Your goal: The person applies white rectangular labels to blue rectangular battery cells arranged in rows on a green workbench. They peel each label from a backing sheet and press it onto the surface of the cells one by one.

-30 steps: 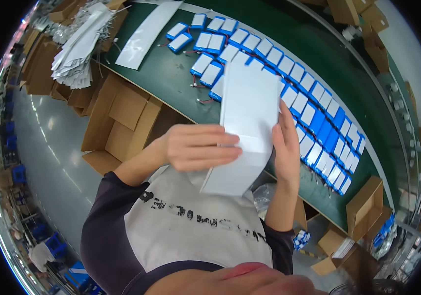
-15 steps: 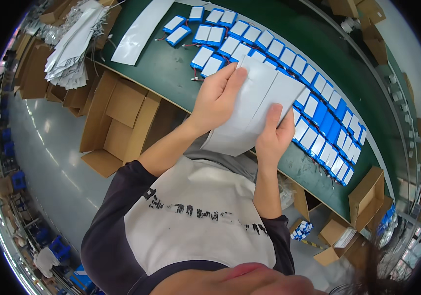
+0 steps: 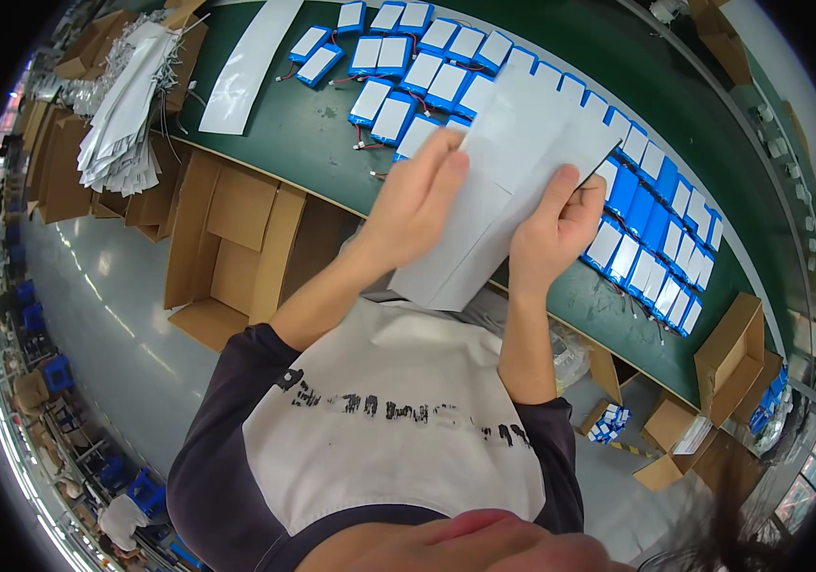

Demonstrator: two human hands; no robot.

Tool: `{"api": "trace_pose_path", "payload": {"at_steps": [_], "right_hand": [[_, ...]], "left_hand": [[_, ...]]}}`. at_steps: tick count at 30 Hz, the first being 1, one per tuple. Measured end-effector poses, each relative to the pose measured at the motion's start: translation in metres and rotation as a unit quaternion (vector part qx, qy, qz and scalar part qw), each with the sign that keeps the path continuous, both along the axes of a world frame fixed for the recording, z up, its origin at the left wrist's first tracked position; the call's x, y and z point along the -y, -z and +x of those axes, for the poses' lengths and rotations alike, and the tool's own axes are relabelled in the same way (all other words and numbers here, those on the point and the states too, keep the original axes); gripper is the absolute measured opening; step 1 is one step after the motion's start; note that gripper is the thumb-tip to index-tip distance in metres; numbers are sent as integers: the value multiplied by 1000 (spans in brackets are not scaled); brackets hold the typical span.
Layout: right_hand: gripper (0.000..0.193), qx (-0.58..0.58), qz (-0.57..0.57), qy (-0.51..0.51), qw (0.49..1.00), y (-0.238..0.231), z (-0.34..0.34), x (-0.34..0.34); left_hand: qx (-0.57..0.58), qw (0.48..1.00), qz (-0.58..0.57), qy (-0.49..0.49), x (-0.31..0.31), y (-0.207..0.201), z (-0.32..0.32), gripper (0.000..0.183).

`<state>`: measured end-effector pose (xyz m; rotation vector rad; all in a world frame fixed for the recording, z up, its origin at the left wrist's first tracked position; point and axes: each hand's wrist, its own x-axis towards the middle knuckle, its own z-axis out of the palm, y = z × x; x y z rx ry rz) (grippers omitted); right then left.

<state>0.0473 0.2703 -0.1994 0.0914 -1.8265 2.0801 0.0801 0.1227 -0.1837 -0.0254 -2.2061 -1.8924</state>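
Between my hands is a stiff white sheet point(image 3: 494, 181), with lines like creases or overlapping edges across it; whether it is one sheet or several I cannot tell. My left hand point(image 3: 417, 195) grips its left edge, thumb on top, slightly blurred. At the right edge my right hand point(image 3: 556, 224) pinches it, thumb on top and fingers curled beneath. The sheet is held tilted over the near table edge and hides part of the rows behind it. Those rows are blue battery packs point(image 3: 392, 118) with white faces and thin red and black leads.
A long glossy white strip point(image 3: 246, 76) lies at the left of the green table point(image 3: 317, 129). Further left, a bundle of white strips point(image 3: 126, 119) rests on boxes. An open cardboard box point(image 3: 236, 238) stands below the table edge; more cartons point(image 3: 732, 348) are at the right.
The sheet and both hands have shifted a little; its top edge now reaches farther over the packs. My right hand has moved slightly right. The view has also shifted.
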Motion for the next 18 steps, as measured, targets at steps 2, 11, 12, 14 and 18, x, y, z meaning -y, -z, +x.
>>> {"api": "trace_pose_path", "payload": {"at_steps": [2,11,12,14,18], "right_hand": [[19,3,39,-4,999,0,1,5],[48,-64,131,52,988,17,-2,-9],[50,-72,163,28,984,8,3,-19],[50,0,29,-122,992,-17,20,-25],[38,53,-63,-185,979,-24,26,-19]], "left_hand": [[64,996,-55,-8,-7,2,14,34],[-46,995,-85,-16,-2,10,8,21],[-8,995,-96,-18,1,3,12,18],[-45,989,-142,8,0,-10,15,16],[-33,983,-164,76,3,-11,23,22]]}}
